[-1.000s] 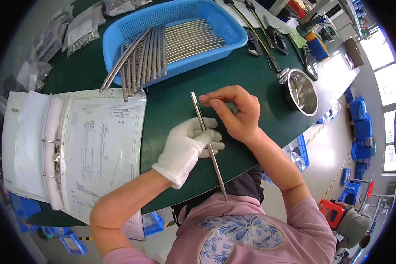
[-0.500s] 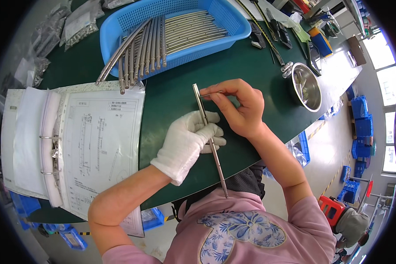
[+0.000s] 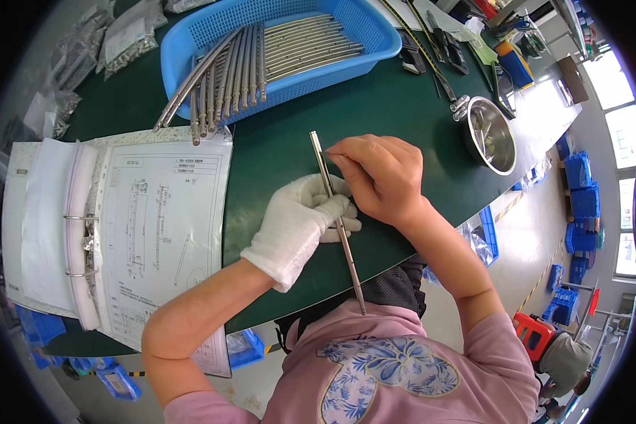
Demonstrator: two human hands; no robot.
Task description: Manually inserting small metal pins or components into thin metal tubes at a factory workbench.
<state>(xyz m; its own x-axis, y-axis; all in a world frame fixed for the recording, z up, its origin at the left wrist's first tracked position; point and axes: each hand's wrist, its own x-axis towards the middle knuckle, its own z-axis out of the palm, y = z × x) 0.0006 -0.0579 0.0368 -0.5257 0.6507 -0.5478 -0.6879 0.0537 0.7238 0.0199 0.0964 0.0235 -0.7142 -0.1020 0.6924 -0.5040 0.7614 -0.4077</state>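
- A slim, straight metal rod (image 3: 338, 219) with a bright silver finish is held over the green table (image 3: 275, 141), running from about 11 o'clock at its far tip to 5 o'clock at the near tip, which reaches the pink shirt (image 3: 403, 367).
- The rod's far end is squared off; small marks or holes near that end are too fine to be made out.
- The left hand (image 3: 300, 219), in a white glove, is closed around the rod's middle, fingers curled over it.
- The right hand (image 3: 381, 177), bare, is set just at 1 o'clock of the left hand; its fingertips are pinched narrow against the rod's upper part. Whether anything small is held between them cannot be told.
- A blue basket (image 3: 374, 35) at 12 o'clock holds many similar rods (image 3: 261, 60), several overhanging its near rim.
- An open binder (image 3: 85, 226) with a drawing sheet lies at 9 o'clock.
- A steel bowl (image 3: 491, 134) sits at 2 o'clock, hand tools (image 3: 438, 49) beyond it.
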